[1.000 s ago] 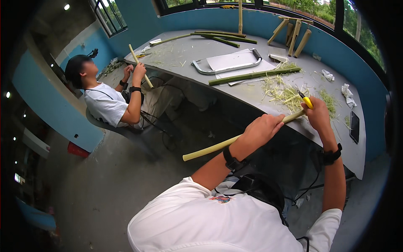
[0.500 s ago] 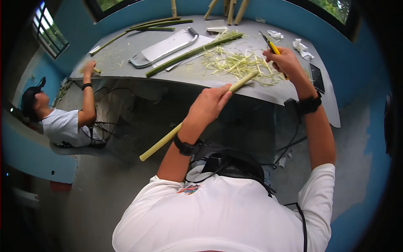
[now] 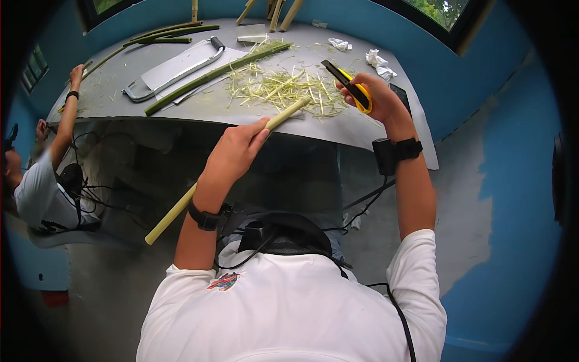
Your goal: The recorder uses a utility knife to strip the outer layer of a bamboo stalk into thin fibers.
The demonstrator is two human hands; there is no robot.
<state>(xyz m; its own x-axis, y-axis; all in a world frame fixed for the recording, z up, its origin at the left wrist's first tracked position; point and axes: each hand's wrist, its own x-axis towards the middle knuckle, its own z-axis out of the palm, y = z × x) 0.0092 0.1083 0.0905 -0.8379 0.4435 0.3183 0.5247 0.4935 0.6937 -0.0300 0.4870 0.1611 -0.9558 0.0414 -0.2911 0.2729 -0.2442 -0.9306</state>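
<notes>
A pale, peeled bamboo stick (image 3: 288, 114) lies slanted in my left hand (image 3: 234, 151), whose fingers are wrapped round it. Its upper end rests over the table's front edge by the shavings, and the lower end sticks out past my left forearm. My right hand (image 3: 381, 102) grips a yellow and black utility knife (image 3: 360, 96), raised above the table's right part. The knife points up and left, apart from the stick. Pale green bamboo shavings (image 3: 280, 90) lie in a loose heap between the two hands, beyond the stick's tip.
On the grey table (image 3: 199, 105) lie a green bamboo pole (image 3: 205, 81), a hacksaw (image 3: 181, 72), paper, thin green stalks (image 3: 166, 33) and crumpled tissues (image 3: 379, 63). A dark phone (image 3: 399, 96) is partly behind my right wrist. At left, a seated person (image 3: 48, 187) reaches onto the table.
The whole view has shifted, so things sit further left. My right hand has turned the knife, showing its yellow handle more broadly. The other person's hand has moved to the thin stalks.
</notes>
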